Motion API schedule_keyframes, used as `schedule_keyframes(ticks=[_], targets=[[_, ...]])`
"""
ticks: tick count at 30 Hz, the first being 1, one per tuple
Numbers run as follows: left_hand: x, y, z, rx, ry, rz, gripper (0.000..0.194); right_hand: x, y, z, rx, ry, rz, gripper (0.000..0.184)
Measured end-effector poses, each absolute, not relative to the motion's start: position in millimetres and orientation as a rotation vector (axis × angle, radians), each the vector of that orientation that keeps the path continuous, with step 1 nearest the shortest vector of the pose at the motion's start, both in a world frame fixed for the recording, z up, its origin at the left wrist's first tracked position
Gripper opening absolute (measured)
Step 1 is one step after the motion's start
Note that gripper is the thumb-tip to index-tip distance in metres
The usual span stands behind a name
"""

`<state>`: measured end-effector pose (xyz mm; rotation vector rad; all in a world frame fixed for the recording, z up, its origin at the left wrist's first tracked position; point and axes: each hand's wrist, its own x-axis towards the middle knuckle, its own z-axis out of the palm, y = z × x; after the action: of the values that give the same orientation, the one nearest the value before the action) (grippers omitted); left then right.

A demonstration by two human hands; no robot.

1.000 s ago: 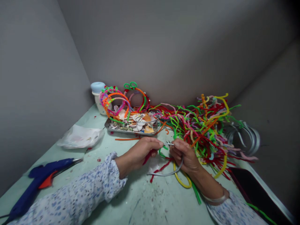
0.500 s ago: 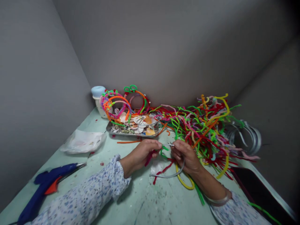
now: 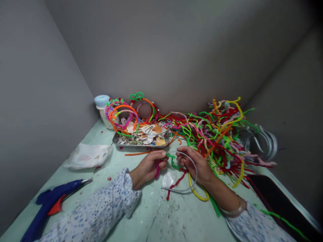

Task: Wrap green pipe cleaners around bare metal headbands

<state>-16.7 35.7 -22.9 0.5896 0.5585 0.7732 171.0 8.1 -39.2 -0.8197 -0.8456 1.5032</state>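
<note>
My left hand (image 3: 150,167) pinches one end of a thin silver-grey headband (image 3: 196,174), together with a green pipe cleaner (image 3: 173,162). A magenta pipe cleaner (image 3: 157,170) hangs below the same fingers. The headband curves rightward and back round to a free end over the table. Beside its upper curve is my right hand (image 3: 198,164), fingers apart and slightly curled, not gripping the band. Dark red pipe cleaner (image 3: 178,181) lies under the headband, joining the green one near its bend. A yellow looped pipe cleaner (image 3: 202,197) rests below my right hand.
Behind the hands stands a metal tray (image 3: 141,146) of shells, with decorated headbands (image 3: 123,107) on it. A heap of pipe cleaners (image 3: 219,134) and bare headbands (image 3: 271,144) lie right. A glue gun (image 3: 55,195), plastic bag (image 3: 88,156) and lidded cup (image 3: 102,107) are left; a dark phone-like slab (image 3: 275,201) right.
My right fingers have gone from pinching the headband to spread apart beside it. The headband's curve has swung up and shows as a wider arc. The view has shifted slightly.
</note>
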Motion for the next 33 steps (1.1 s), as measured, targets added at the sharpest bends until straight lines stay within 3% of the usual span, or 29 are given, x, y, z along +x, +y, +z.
schedule_keyframes(ticks=[9,22,30,33], targets=[[-20.2,36.8,-33.5,0.589,0.485,0.808,0.011,169.4,7.6,-38.1,-0.800,-0.966,1.592,0.052],[-19.7,34.9,-30.4,0.624,0.514,0.874,0.018,174.3,3.3,-32.3,-0.683,-0.975,1.859,0.054],[-19.4,35.1,-30.8,0.623,0.483,0.853,0.019,169.6,6.2,-37.8,-0.758,-0.948,1.554,0.054],[-19.2,35.3,-31.3,0.609,0.485,0.859,0.020,172.5,7.9,-40.1,-0.832,-0.919,1.221,0.043]])
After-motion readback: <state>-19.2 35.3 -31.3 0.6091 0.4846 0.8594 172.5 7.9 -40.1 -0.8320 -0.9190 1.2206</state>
